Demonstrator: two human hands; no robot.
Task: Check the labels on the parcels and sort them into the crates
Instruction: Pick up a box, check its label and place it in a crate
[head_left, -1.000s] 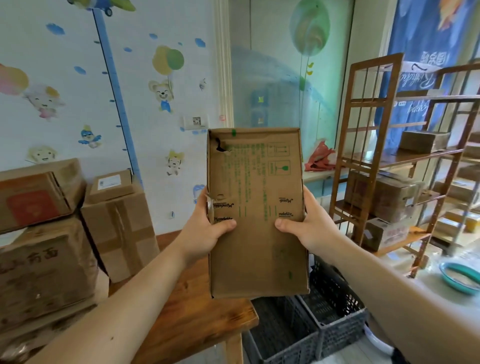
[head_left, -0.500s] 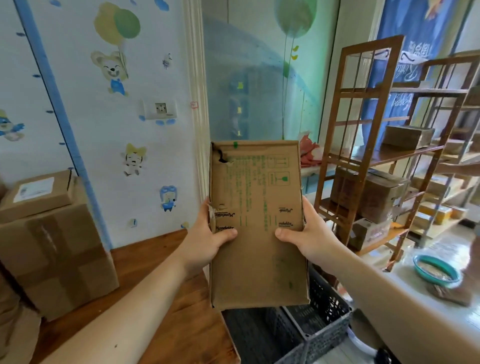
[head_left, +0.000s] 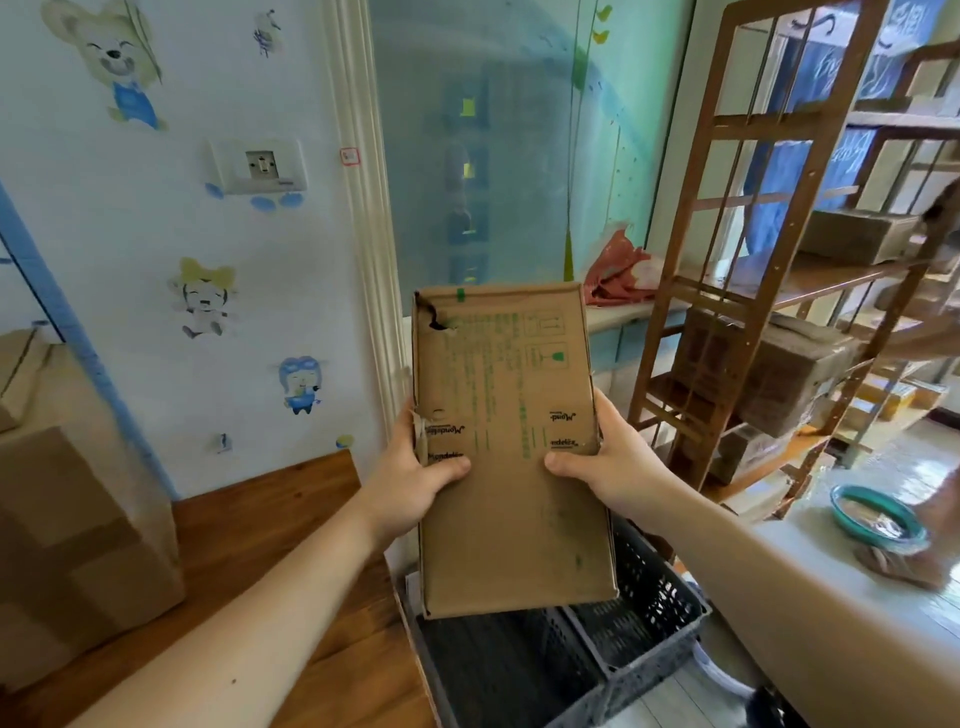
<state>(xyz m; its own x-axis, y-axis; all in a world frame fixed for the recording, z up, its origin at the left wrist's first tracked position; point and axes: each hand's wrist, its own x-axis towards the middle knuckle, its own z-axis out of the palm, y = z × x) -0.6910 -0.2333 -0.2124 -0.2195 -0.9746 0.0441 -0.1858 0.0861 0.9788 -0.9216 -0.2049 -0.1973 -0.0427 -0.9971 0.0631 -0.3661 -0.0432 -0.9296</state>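
Observation:
A flat brown cardboard parcel with green print and a torn hole near its top left corner is held upright in front of me. My left hand grips its left edge, thumb on the front face. My right hand grips the right edge the same way. Below the parcel two dark grey plastic crates stand side by side on the floor, the left crate and the right crate. No shipping label shows on the face turned towards me.
A wooden table lies at the lower left with a taped brown box on it. A wooden shelf rack with several parcels stands at the right. A teal bowl sits on the floor at the right.
My view has swung right and down. The parcel has come lower over the crates, with both hands holding it as before. The stacked boxes at the left have mostly left the frame.

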